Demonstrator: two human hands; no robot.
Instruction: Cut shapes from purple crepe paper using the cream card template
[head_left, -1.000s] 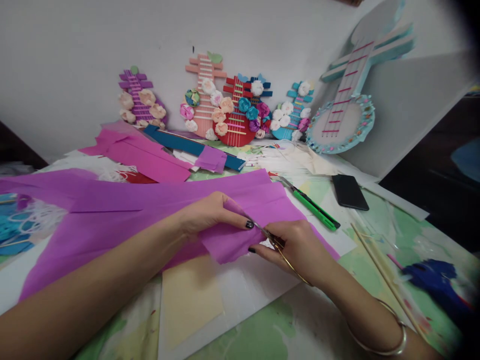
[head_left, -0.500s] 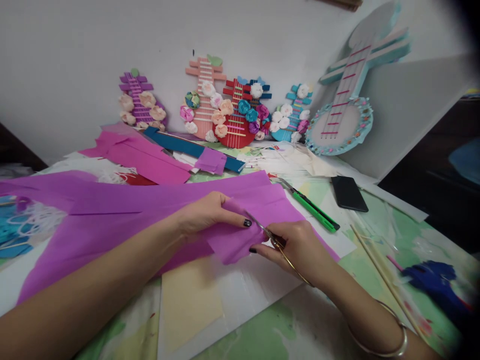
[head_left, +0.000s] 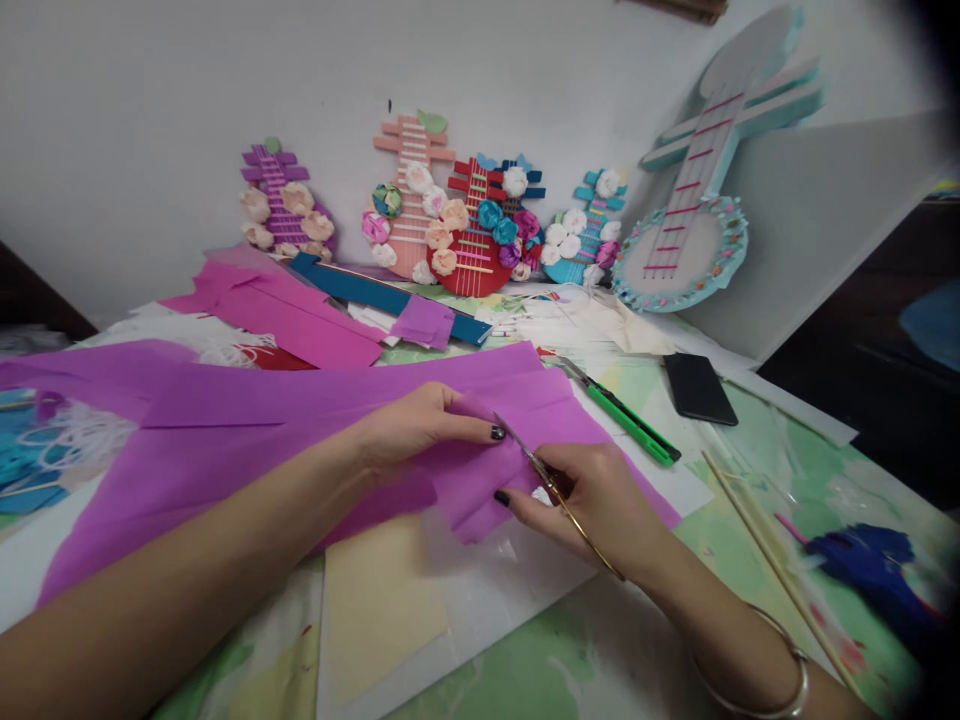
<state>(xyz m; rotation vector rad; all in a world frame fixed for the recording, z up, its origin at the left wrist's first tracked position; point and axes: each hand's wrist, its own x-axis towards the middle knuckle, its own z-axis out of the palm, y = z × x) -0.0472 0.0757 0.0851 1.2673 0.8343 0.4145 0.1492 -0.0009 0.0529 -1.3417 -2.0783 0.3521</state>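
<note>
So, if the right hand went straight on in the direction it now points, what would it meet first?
Probably the purple paper by its scissors; the left hand seems next, though depth is unclear.

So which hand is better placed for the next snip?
Likely the right hand: it holds the gold-handled scissors, blades at the purple paper, while the left hand grips that paper near the tips.

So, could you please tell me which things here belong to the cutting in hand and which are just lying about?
In use:
- purple piece, in the left hand
- scissors, in the right hand

Apparently just lying about:
- green cutter
- flat black object
- pink paper
- thin stick
</note>
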